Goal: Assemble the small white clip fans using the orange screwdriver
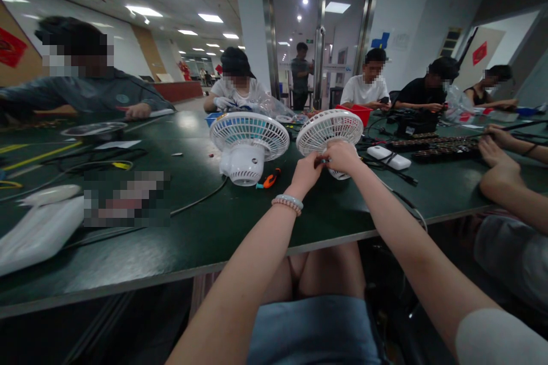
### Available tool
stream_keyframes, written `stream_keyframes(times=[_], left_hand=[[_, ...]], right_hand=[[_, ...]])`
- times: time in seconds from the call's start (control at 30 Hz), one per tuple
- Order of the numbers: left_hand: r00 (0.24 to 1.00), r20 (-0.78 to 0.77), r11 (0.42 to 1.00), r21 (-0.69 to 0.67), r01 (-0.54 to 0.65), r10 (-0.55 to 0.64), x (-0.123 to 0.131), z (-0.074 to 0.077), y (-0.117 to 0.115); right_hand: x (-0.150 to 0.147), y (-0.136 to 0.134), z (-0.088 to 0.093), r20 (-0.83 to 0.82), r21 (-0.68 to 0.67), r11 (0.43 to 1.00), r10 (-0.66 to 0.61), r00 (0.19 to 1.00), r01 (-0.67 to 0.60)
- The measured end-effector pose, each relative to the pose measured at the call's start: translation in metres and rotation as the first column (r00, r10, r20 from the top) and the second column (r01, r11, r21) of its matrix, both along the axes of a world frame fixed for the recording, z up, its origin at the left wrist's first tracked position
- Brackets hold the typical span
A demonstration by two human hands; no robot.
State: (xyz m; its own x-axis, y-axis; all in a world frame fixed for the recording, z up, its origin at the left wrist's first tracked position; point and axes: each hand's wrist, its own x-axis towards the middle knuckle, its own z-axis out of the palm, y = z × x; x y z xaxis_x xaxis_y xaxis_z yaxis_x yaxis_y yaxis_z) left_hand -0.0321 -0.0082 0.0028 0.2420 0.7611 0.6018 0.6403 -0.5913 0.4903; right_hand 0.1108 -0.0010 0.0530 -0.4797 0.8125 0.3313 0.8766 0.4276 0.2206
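Note:
Both hands meet at the back of a white fan (310, 132) that lies with its round grille tilted up on the green table. My left hand (306, 173) reaches in from the left with fingertips pinched together against the motor housing. Over the housing, my right hand (341, 157) is closed, its fingertips close to those of the left. What the fingers hold is too small and dark to make out. A second white fan (246, 164) rests just to the left, housing toward me. Between the fans lies an orange and black hand tool (270, 179) with a teal end.
A white power strip (387, 156) and cables lie right of my hands. A white plastic package (38, 234) sits at the left on the table (240, 222). A red bin (357, 113) stands behind the fans. Several people sit around; a neighbour's hands (496, 151) are at the right.

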Motion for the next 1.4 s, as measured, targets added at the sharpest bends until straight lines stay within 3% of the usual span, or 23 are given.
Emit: stream_keyframes(times=[0.23,0.67,0.9,1.03,1.13,1.27,1.4], left_hand=[[1.0,-0.007,1.0,0.006,0.024,-0.024,-0.002,0.0,0.002],[0.993,0.12,0.995,-0.096,0.03,-0.018,0.001,0.0,0.003],[0.995,0.094,0.993,-0.114,0.033,-0.022,0.001,0.001,0.002],[0.999,0.037,0.993,-0.12,0.007,-0.003,-0.003,-0.002,0.007],[0.995,-0.092,0.994,-0.106,-0.037,0.027,-0.009,-0.007,0.013],[0.938,-0.346,0.986,-0.159,-0.05,-0.008,-0.014,-0.014,0.02],[0.897,-0.438,0.98,-0.197,-0.043,-0.049,-0.014,-0.014,0.021]], right_hand=[[0.0,0.0,0.001,0.01,-0.025,1.0,0.001,1.0,-0.001],[0.0,-0.001,0.0,0.009,-0.003,1.0,-0.009,1.0,0.009],[0.0,-0.003,0.0,0.01,-0.008,1.0,-0.012,1.0,0.012],[0.0,-0.002,-0.001,0.012,0.003,1.0,-0.004,1.0,0.004],[-0.001,-0.002,-0.002,0.002,0.017,1.0,-0.006,1.0,0.006],[-0.001,-0.002,-0.001,0.006,0.012,1.0,-0.009,1.0,0.008],[-0.001,-0.002,0.0,0.018,0.015,1.0,-0.006,1.0,0.005]])
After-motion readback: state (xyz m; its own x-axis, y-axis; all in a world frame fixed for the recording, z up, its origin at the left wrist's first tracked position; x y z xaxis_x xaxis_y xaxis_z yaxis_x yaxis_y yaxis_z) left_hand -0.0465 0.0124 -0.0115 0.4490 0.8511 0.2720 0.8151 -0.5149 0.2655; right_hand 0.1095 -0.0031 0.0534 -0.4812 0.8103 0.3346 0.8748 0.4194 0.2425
